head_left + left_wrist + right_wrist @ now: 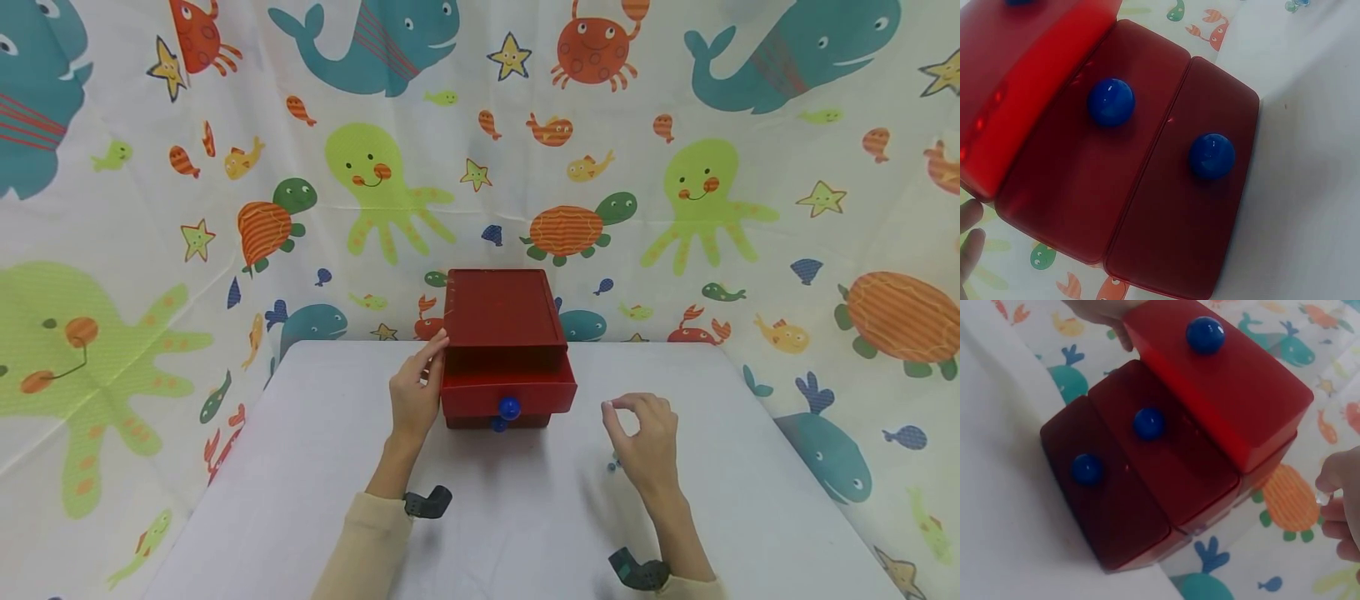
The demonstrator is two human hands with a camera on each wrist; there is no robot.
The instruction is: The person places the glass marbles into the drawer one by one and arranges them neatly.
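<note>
A small red chest of drawers (506,308) with round blue knobs (1212,155) stands at the back of the white table. Its top drawer (487,398) is pulled out, while the two lower drawers (1085,162) are in. My left hand (416,396) holds the chest's left side, fingertips near the top edge. To the right of the open drawer, my right hand (645,433) is raised with thumb and forefinger together. Between them, in the right wrist view, shows a small clear shiny piece (1323,499), mostly hidden by the fingers; I cannot tell its kind.
Small blue-green bead-like pieces (612,467) lie on the white table (510,533) below my right hand. A cloth (465,225) printed with sea animals hangs behind the chest and along both sides. Each wrist wears a dark camera band (428,502).
</note>
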